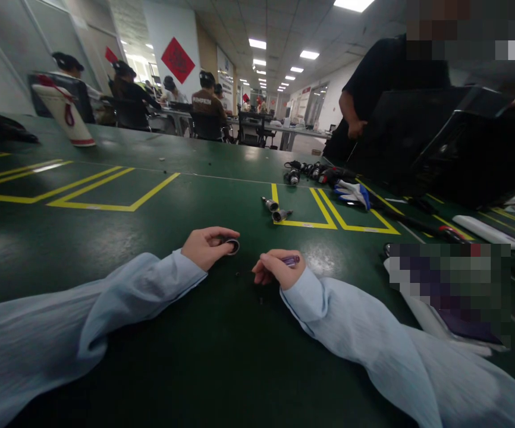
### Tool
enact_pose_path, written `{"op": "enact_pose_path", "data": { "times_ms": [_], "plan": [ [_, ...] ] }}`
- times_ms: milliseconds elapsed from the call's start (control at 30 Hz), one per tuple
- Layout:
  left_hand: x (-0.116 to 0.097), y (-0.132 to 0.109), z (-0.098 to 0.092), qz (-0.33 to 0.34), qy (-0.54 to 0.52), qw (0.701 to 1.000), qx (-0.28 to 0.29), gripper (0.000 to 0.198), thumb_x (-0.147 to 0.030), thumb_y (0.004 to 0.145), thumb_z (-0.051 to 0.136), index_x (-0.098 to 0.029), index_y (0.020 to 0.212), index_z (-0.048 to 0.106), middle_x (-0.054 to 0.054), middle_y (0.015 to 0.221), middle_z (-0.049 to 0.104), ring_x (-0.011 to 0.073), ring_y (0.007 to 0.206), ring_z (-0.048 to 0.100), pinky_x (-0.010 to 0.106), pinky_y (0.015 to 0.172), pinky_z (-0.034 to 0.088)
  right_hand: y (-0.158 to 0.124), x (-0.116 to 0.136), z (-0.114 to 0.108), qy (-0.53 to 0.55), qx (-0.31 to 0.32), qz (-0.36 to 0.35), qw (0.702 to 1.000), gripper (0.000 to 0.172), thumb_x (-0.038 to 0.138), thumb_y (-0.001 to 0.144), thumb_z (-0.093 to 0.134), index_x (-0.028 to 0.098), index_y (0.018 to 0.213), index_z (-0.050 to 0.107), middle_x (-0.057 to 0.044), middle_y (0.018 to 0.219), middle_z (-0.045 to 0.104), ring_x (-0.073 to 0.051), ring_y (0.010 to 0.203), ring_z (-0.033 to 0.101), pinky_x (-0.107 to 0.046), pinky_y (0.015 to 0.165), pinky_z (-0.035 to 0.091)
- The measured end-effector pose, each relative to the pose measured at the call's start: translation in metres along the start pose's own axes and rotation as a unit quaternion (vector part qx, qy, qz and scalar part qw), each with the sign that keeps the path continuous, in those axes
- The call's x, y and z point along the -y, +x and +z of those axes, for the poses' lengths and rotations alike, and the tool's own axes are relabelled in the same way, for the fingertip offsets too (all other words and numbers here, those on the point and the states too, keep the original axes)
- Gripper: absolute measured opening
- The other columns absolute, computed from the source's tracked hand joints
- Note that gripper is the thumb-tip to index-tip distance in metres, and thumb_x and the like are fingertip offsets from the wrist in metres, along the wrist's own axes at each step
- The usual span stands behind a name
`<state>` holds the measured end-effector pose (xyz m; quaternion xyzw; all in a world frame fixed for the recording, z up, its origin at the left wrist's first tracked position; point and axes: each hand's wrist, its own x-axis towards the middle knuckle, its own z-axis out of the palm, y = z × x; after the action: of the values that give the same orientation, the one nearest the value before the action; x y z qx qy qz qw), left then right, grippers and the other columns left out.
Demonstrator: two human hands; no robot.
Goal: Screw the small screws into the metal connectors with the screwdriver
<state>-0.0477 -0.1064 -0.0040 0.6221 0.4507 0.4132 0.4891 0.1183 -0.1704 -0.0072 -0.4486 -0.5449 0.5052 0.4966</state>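
Note:
My left hand (208, 246) is closed round a short round metal part (233, 246), its ring-shaped open end facing right. Fingers cover the rest of the part. To the right, my right hand (279, 267) is closed on a slim screwdriver (291, 260) with a purple see-through handle; its tip is hard to make out. A tiny dark piece (237, 274) lies on the green table (172, 356) between the hands, and another small dark piece (261, 301) lies nearer me. Beyond the hands, two metal cable connectors (270, 205) (280, 215) rest by a yellow tape corner.
A heap of dark connectors (302, 171) and a blue-and-white glove (352, 195) lie at the back right. A partly blurred white-edged packet (418, 309) is right of my arm. A cream tapered container (63, 113) stands far left. A person in black (386, 65) stands across the table.

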Motion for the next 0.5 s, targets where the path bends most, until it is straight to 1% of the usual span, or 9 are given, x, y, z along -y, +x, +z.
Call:
{"op": "enact_pose_path", "data": {
  "times_ms": [133, 333, 433, 500],
  "plan": [
    [-0.001, 0.0, -0.001, -0.009, -0.004, 1.0, 0.004, 0.035, -0.02, 0.053, 0.066, -0.01, 0.086, 0.063, 0.005, 0.073, 0.068, 0.0195, 0.072, 0.065, 0.037, 0.078, 0.051, 0.0, 0.003, 0.0, -0.039, 0.001, 0.004, 0.999, 0.024, 0.028, 0.068, 0.047, 0.014, 0.053, 0.058, 0.001, 0.041, 0.053, -0.008, 0.038, 0.05, -0.019, 0.04, 0.04],
    [-0.004, 0.001, -0.003, 0.003, -0.016, 1.0, 0.015, 0.035, -0.013, 0.05, 0.063, -0.012, 0.085, 0.062, 0.005, 0.08, 0.068, 0.0212, 0.078, 0.064, 0.039, 0.081, 0.049, 0.006, 0.014, 0.0, -0.159, 0.023, 0.027, 0.987, 0.026, 0.019, 0.067, 0.046, 0.015, 0.043, 0.057, 0.003, 0.031, 0.047, -0.007, 0.031, 0.044, -0.017, 0.033, 0.032],
    [-0.004, 0.001, -0.003, -0.005, -0.026, 1.0, -0.003, 0.038, -0.014, 0.048, 0.065, -0.012, 0.086, 0.061, 0.006, 0.084, 0.067, 0.0211, 0.079, 0.064, 0.039, 0.08, 0.049, 0.005, 0.011, 0.003, -0.122, 0.019, 0.015, 0.992, 0.026, 0.02, 0.068, 0.046, 0.014, 0.045, 0.057, 0.003, 0.033, 0.048, -0.007, 0.032, 0.046, -0.017, 0.033, 0.034],
    [-0.004, 0.002, -0.002, -0.005, -0.036, 0.999, -0.026, 0.037, -0.013, 0.046, 0.066, -0.012, 0.082, 0.059, 0.007, 0.087, 0.066, 0.0215, 0.08, 0.063, 0.039, 0.076, 0.051, 0.001, 0.005, 0.003, -0.066, 0.023, -0.027, 0.997, 0.025, 0.022, 0.071, 0.045, 0.013, 0.051, 0.058, 0.002, 0.038, 0.051, -0.007, 0.036, 0.048, -0.017, 0.037, 0.039]
  ]
}}
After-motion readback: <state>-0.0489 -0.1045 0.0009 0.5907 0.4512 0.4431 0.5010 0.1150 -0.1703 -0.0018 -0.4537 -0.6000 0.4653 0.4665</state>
